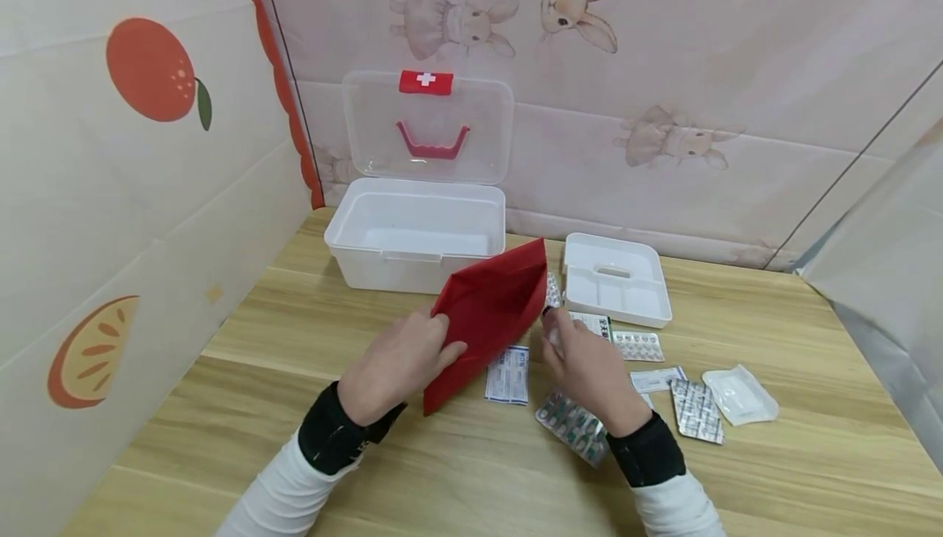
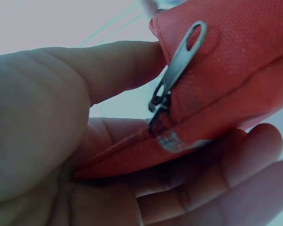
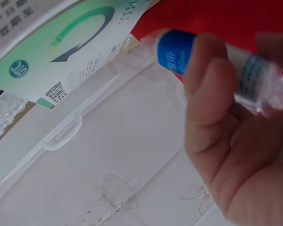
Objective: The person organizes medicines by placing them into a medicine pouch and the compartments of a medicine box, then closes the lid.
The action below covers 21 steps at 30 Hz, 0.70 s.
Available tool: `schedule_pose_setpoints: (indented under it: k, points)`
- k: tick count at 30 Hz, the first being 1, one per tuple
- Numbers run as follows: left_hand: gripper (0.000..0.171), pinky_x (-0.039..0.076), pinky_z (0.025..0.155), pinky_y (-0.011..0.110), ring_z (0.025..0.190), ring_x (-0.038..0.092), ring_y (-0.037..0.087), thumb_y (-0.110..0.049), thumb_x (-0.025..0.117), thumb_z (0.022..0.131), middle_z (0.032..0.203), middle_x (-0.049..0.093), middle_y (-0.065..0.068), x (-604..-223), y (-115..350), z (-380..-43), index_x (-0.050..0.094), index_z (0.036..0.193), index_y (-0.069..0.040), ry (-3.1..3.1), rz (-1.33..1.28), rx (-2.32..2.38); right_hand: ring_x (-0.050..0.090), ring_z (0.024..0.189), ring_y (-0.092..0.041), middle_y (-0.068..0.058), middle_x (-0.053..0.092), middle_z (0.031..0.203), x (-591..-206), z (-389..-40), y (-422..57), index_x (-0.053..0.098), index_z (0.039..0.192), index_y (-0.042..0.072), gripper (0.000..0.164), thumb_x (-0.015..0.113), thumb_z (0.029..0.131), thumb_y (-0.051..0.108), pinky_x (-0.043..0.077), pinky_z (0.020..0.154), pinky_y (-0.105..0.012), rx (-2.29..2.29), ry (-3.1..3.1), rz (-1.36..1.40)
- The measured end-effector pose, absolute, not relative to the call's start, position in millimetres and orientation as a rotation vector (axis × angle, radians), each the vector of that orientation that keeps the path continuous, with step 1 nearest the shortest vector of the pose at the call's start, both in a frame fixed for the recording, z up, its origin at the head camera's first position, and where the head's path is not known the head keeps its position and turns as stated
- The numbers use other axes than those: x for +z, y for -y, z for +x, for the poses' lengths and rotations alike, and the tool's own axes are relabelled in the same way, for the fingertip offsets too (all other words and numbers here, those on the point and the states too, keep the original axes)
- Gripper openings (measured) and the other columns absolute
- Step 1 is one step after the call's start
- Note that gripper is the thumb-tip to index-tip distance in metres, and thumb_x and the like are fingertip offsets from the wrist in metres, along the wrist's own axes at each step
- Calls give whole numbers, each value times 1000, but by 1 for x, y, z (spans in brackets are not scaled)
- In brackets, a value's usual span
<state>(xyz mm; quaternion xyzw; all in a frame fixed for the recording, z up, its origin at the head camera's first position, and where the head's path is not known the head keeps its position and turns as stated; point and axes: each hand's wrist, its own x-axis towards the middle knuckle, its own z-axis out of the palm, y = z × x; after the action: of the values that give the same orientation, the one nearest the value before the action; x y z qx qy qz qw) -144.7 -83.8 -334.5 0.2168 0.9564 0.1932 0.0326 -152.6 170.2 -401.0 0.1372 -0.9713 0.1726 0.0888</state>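
On the brown wood-grain desk (image 1: 280, 340), a white rectangular plastic box (image 1: 379, 273) is standing beyond the left fingers (image 1: 439, 329), a white compartmented plastic tray (image 1: 586, 255) beyond the right fingers (image 1: 565, 326).

Soft light (left-wrist view washed-out)

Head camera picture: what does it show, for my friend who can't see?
A person's left grip holds a red pouch over a wooden table; the right grip pinches a small item beside it. Behind stands a white box with its clear lid raised; a white tray and pill packs lie rightward.
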Motion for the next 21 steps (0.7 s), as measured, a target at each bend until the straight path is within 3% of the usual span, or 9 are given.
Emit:
schedule_pose_setpoints:
  k: [6, 12, 18, 21]
  points:
    - [28, 49, 51, 19, 64, 55, 14, -20, 74, 91, 94, 63, 13, -335, 84, -144, 65, 105, 3, -2945, 655, 589, 43, 46, -12, -7, 58, 69, -392, -150, -171, 43, 125, 2, 40, 61, 95, 22, 36, 40, -25, 702, 2716, 263]
    - [28, 49, 50, 18, 63, 55, 13, -20, 74, 91, 94, 63, 13, -335, 83, -144, 66, 105, 3, -2959, 665, 580, 58, 63, -21, -16, 64, 86, -388, -150, -172, 44, 125, -2, 44, 68, 93, 16, 47, 50, -27, 800, 2467, 271]
    - [28, 48, 50, 18, 62, 54, 13, -20, 74, 90, 93, 63, 13, -335, 83, -144, 65, 104, 2, -2966, 666, 579, 60, 87, -27, -22, 49, 114, -388, -151, -172, 49, 126, -3, 46, 74, 89, 7, 58, 65, -38, 813, 2307, 364]
    - [29, 48, 49, 18, 63, 55, 13, -21, 75, 90, 94, 63, 14, -336, 83, -144, 65, 104, 2, -2965, 663, 574, 59, 97, -29, -24, 47, 118, -388, -152, -172, 51, 126, -4, 48, 76, 85, 1, 59, 73, -33, 812, 2227, 418]
